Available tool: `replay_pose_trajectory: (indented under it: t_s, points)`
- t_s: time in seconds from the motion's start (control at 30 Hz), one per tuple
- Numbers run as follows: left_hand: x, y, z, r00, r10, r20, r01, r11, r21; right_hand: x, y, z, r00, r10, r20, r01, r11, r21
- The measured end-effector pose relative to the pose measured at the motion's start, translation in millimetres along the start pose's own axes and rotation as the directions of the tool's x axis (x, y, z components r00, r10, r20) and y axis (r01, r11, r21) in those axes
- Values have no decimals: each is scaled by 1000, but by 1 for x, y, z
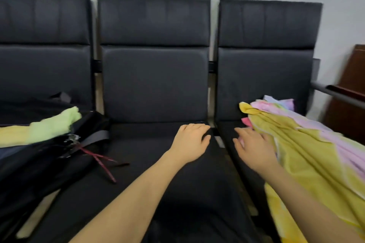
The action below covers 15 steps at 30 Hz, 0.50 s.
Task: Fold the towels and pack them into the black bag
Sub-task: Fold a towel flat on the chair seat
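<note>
Here one folded towel (49, 127) tops one black bag (39, 163), perhaps several loose towels (308, 144) right.

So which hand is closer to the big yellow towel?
Right. The right hand is at the yellow towel's edge; the left hand rests on the middle seat, farther away.

Waiting room: linked black seats (154, 85) (shared armrest).

Bag (39, 163) w/ folded towel (49, 126) on L seat, loose towels (308, 144) on R seat, mid seat (138, 163) btwn.
</note>
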<state>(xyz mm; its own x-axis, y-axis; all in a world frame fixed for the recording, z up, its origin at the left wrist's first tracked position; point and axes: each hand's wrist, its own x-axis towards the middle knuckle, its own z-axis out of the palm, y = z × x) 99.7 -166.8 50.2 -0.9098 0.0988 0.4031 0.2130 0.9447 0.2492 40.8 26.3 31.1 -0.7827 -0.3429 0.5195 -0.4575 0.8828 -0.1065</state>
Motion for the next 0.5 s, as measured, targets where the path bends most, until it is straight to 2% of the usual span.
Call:
replay_pose_trajectory:
  t_s: [0.1,0.27,0.37,0.5]
  points:
    - [26,49,37,995,47,84,-42,998,-52,-14,61,-6,994,64,-84,-76,986,-151]
    - [65,115,91,972,88,220,-54,987,-153,-36,147,-7,983,175,-52,-182,913,-365]
    - [78,136,118,962,122,245,-75,978,-194,-47,170,-3,976,216,-13,-206,909,-363]
    - [81,149,144,945,86,316,-9,971,-238,-42,179,4,981,182,-65,-193,924,-330]
